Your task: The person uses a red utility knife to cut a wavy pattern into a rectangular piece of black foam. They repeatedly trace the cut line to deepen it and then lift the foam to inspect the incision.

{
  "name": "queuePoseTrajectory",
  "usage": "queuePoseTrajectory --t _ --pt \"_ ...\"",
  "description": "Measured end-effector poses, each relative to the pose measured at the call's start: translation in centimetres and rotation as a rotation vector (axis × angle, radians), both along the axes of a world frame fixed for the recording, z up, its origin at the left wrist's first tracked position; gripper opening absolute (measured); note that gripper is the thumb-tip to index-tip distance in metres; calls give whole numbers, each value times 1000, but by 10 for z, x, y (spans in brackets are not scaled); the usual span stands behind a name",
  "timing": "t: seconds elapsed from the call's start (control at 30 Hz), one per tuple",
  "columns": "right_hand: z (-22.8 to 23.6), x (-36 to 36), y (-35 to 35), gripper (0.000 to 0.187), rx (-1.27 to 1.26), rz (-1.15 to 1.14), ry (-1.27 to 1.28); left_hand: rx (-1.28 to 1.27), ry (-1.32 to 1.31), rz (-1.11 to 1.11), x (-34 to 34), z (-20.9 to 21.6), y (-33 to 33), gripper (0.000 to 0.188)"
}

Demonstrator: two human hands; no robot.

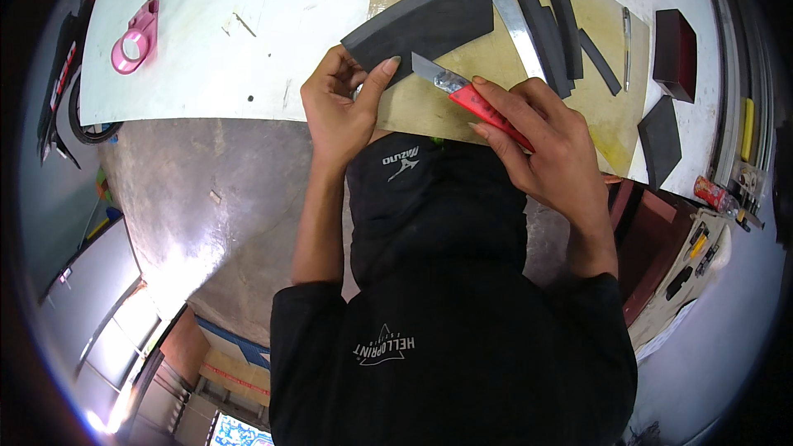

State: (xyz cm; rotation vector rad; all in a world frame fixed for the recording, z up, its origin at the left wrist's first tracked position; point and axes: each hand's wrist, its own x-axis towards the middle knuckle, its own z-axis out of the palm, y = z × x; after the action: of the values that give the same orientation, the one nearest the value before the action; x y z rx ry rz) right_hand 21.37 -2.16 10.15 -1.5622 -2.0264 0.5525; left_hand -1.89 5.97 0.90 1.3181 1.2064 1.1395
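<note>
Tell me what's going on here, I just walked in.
A person at a white table has the curved dark grey piece in the left grip and a red-handled utility knife in the right grip. The knife's blade is out, its tip overlapping the piece's near edge in this view; whether they touch, I can't tell. Several dark strips lie to the right on a yellowish mat.
</note>
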Motion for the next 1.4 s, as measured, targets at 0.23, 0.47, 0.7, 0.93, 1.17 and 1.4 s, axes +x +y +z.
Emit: queuePoseTrajectory --t 0.23,0.47,0.7,0.93,1.17,1.4 --pt "-10 12 -17 42 -198 -190 471 -102 -151 -8 0 11 3 16" --pt "-9 18 -23 42 -364 -303 891 -206 -296 54 8 30 -9 41" --pt "-19 25 -22 41 -435 -289 912 -246 156 10 11 50 -36 60" --pt "1 28 -13 42 -424 -314 864 190 761 -48 0 41 -28 69" --pt "-6 38 -7 100 -531 -223 1727 295 818 -138 18 42 -30 94" --pt "-48 44 -15 84 -130 172 1578 311 912 -177 11 23 -29 82"
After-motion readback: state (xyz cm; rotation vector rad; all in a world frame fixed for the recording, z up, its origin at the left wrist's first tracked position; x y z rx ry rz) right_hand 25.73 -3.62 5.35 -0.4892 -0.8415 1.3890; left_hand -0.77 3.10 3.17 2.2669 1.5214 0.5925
